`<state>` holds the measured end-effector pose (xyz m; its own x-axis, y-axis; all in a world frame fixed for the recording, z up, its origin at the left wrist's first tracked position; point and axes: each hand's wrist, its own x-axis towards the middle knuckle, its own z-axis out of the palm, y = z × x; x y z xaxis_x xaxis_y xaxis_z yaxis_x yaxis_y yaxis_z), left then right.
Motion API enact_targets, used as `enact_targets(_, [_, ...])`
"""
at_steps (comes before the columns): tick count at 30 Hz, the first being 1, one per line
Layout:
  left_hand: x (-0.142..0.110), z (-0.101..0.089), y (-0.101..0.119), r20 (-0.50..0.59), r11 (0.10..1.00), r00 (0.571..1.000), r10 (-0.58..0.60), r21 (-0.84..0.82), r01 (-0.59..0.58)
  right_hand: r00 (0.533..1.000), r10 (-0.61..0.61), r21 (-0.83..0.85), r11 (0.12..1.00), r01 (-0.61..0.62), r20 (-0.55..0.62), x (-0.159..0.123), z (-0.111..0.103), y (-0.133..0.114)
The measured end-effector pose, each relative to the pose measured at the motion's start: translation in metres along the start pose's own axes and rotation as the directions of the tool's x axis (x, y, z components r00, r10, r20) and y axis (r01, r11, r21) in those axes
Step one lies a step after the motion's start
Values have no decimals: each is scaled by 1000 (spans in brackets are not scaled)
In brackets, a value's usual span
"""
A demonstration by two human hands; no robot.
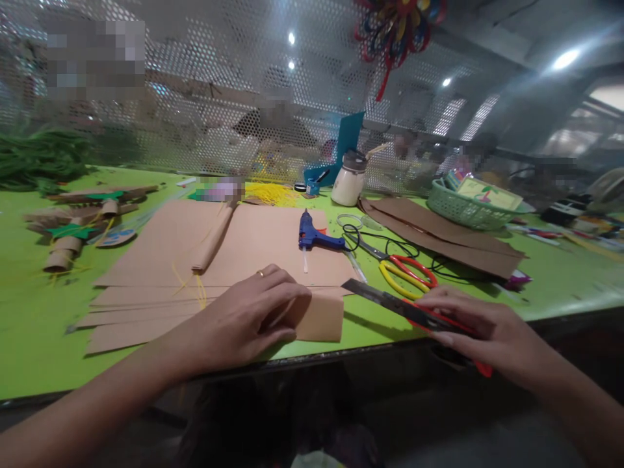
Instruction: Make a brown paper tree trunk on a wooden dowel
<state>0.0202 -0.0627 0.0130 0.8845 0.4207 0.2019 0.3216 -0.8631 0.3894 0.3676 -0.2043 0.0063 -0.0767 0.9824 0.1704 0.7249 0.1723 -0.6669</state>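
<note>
My right hand (482,325) grips a utility knife (390,303) with a red handle, its long dark blade extended toward the left. By the table's front edge my left hand (258,312) has its fingers bent over a small piece of brown paper (322,317) that looks folded; part of it is hidden under the hand. Large brown paper sheets (160,244) lie stacked beyond the left hand, with a rolled paper tube (214,240) on top. A blue glue gun (316,235) rests on the sheets. Beside the knife are scissors (407,273) with red and yellow handles.
A green table (29,325) carries everything. Paper tubes with green stars (68,244) lie at left, near green strands (43,156). Behind stand a white jar (348,182) and a green basket (468,207). Dark brown sheets (448,237) and a black cord (390,244) lie at right.
</note>
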Motion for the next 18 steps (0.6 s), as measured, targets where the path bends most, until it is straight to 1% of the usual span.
enact_targets(3, [0, 0, 0, -2, 1000, 1000, 25, 17, -25, 999, -11, -25, 1000, 10, -40, -4, -1, 0])
enact_targets(8, [-3, 3, -2, -30, 997, 997, 73, 34, -72, 999, -37, -16, 999, 37, 14, -13, 0, -2])
enact_targets(12, [-4, 7, -5, -49, 996, 996, 77, 51, -75, 999, -49, -15, 999, 50, 18, -16, 1, -1])
enact_targets(18, [-4, 5, -4, -50, 995, 996, 71, 72, -67, 1000, -24, -14, 1000, 24, 2, -18, 3, -1])
